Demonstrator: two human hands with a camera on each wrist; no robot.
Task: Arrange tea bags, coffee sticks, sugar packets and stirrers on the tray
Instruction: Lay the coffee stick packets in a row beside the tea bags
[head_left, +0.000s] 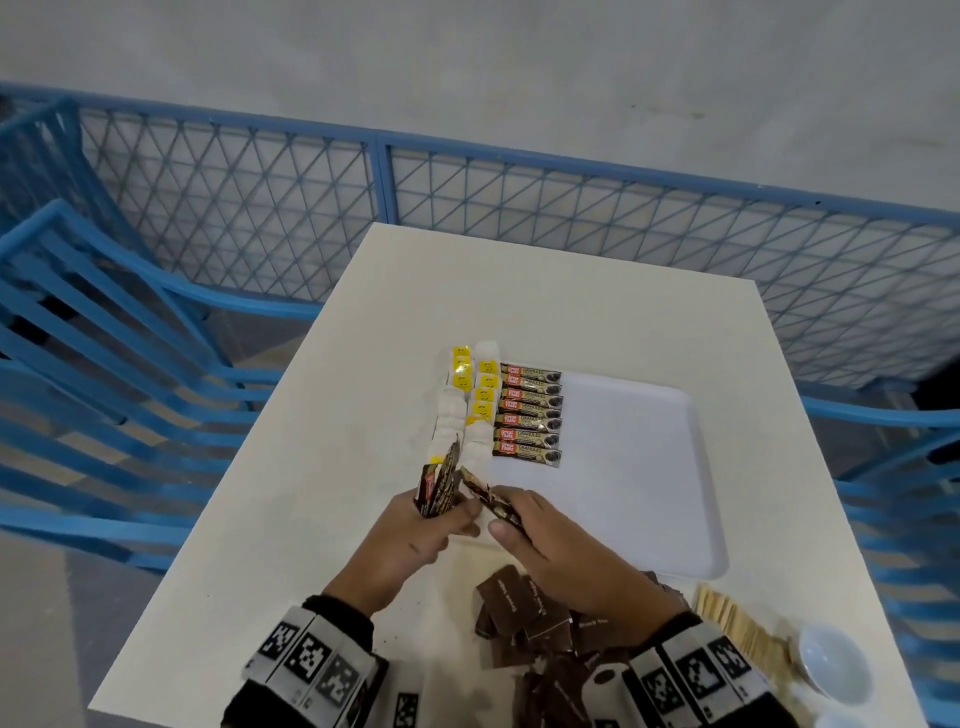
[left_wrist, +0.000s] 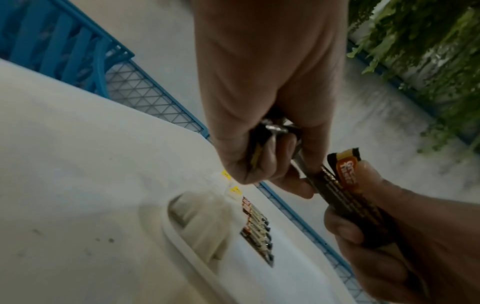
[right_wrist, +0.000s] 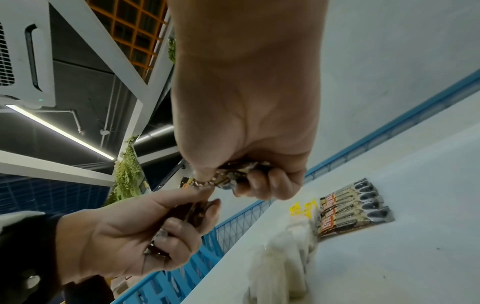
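Over the tray's near left corner, my left hand (head_left: 460, 517) grips a bunch of coffee sticks (head_left: 439, 486) that stand upright. My right hand (head_left: 501, 525) pinches a coffee stick (head_left: 485, 496) right beside that bunch. The left wrist view shows my left hand (left_wrist: 270, 164) curled round sticks and the right hand's sticks (left_wrist: 345, 185) with an orange label. A row of coffee sticks (head_left: 530, 415) lies on the white tray (head_left: 649, 467). Two columns of tea bags (head_left: 467, 400) with yellow tags run along the tray's left side. Brown sugar packets (head_left: 524, 608) and wooden stirrers (head_left: 737, 623) lie on the table.
The white table (head_left: 311, 493) has a small white bowl (head_left: 831, 665) at its near right corner. A blue mesh fence (head_left: 519, 208) runs behind the table, and blue chairs (head_left: 104, 364) stand to the left and right.
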